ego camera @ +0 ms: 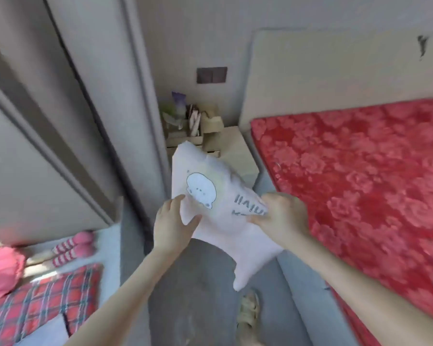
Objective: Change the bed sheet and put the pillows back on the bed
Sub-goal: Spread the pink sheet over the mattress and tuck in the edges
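Beside red bed (360,186), hands (171,226) (284,216) gripping white pillow (235,236)

Soft daylight, a sunlit patch at lower left; motion blur throughout and wide-angle bending at the edges.

Dark printed letters (248,204) on the white pillow (220,231) are blurred, partly covered; nothing can be read
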The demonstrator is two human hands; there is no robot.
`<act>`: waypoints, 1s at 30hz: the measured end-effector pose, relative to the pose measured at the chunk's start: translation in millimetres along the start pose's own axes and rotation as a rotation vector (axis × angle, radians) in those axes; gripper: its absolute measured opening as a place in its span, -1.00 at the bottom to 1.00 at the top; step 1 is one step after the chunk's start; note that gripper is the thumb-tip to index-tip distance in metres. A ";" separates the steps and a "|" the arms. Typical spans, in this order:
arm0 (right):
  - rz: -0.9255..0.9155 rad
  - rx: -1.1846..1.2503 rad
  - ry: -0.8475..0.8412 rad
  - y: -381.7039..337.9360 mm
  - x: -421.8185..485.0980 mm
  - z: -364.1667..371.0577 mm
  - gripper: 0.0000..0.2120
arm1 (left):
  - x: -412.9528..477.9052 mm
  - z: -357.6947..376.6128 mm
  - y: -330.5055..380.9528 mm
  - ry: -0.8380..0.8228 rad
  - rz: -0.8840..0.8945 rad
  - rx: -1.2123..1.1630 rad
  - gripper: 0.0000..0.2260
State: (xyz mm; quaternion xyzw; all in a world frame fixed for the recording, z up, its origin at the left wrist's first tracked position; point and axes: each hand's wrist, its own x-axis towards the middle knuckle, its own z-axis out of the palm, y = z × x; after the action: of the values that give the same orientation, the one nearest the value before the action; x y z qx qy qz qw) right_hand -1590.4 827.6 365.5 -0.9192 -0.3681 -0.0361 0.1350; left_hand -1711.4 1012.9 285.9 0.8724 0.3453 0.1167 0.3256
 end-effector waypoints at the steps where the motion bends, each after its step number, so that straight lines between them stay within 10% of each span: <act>1: 0.028 -0.017 0.042 25.7 3.3 -10.5 -0.21 | 15.3 17.0 19.2 -0.049 0.002 -0.011 -0.41; 11: 0.425 0.051 0.142 256.8 40.4 -90.3 -0.50 | 142.4 192.2 214.9 -0.509 -0.130 -0.349 -0.36; 15: 0.504 0.053 0.159 325.0 63.1 -97.2 -0.48 | 180.0 237.7 270.5 -0.556 -0.033 -0.282 -0.73; 30: 0.991 0.036 0.032 514.2 214.0 -43.9 -0.65 | 378.3 304.5 500.9 -0.855 0.419 -0.185 -0.69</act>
State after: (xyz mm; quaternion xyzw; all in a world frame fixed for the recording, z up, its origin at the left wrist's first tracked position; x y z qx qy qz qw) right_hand -1080.4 602.2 329.3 -0.9805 0.1145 0.0245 0.1575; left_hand -1039.4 845.8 371.1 0.8604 -0.0145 -0.1590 0.4840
